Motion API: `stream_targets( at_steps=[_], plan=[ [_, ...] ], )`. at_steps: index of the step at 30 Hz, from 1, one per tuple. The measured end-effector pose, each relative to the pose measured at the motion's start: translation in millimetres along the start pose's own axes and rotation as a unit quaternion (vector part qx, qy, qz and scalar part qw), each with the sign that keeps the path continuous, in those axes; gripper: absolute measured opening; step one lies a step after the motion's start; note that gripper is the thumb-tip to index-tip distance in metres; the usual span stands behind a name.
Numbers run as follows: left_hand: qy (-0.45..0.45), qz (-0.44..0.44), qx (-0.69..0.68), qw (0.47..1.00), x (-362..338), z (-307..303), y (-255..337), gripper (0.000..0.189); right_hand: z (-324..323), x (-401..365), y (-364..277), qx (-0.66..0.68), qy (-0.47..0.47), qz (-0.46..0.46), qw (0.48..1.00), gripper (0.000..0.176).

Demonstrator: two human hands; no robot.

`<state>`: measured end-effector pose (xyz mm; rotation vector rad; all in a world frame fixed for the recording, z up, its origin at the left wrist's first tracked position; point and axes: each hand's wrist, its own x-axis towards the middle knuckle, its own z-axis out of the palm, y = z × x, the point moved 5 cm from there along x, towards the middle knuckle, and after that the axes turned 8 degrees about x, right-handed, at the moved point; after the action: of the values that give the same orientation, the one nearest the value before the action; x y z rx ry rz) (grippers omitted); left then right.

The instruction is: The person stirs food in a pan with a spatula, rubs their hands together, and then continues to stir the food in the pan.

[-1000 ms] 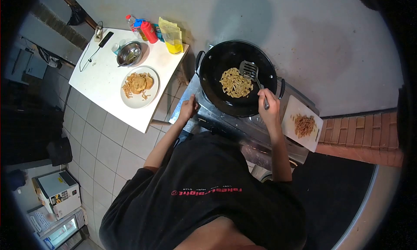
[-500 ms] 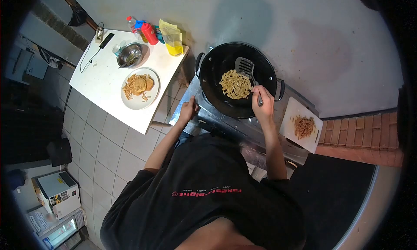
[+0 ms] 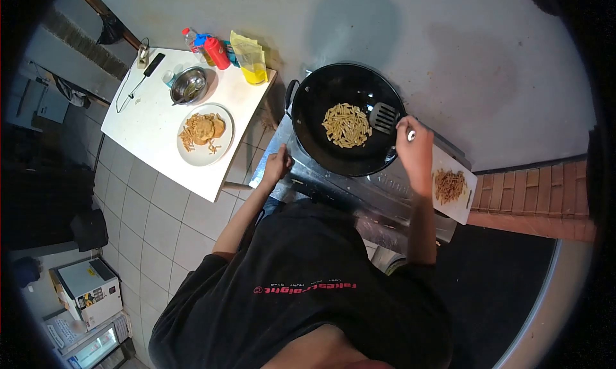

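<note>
A large black wok sits on the metal stove. Short yellowish strips of food lie heaped in its middle. My right hand, at the wok's right side, is closed around the handle of a black slotted spatula. The spatula's head is inside the wok, to the right of the heap and apart from it. Beside the wok's lower left, my left hand rests by the stove's edge with its fingers curled in and nothing visible in them.
Right of the stove, a white cutting board carries brown strips. On the white table at left stand a plate of food, a metal bowl, a red squeeze bottle and a yellow pouch. A wall rises behind the wok.
My right hand and the spatula have moved right, away from the food heap towards the wok's right rim. My left hand has stayed in place.
</note>
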<state>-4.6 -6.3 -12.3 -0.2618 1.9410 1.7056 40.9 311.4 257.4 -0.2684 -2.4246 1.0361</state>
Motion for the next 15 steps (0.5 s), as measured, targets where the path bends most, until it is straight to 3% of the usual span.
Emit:
stream_targets(
  at_steps=[4, 8, 10, 15],
  plan=[
    [0.009, 0.010, -0.007, 1.000, -2.5, 0.2, 4.4, 0.069, -7.2, 29.4, 14.2, -0.035, -0.021, 0.036, 0.999, 0.021],
    [0.018, 0.007, -0.002, 1.000, -2.3, -0.6, 3.3, 0.069, 16.8, 49.9, 57.2, 0.060, -0.109, 0.107, 0.986, 0.021],
    [0.022, 0.018, 0.000, 1.000, 0.0, -0.9, 0.6, 0.070, 35.7, 42.3, 70.7, 0.222, -0.183, 0.289, 0.913, 0.021],
    [0.024, 0.022, 0.004, 0.999, 11.2, -2.6, -15.7, 0.071, 69.2, 5.3, 74.7, 0.398, -0.170, 0.280, 0.857, 0.020]
  ],
)
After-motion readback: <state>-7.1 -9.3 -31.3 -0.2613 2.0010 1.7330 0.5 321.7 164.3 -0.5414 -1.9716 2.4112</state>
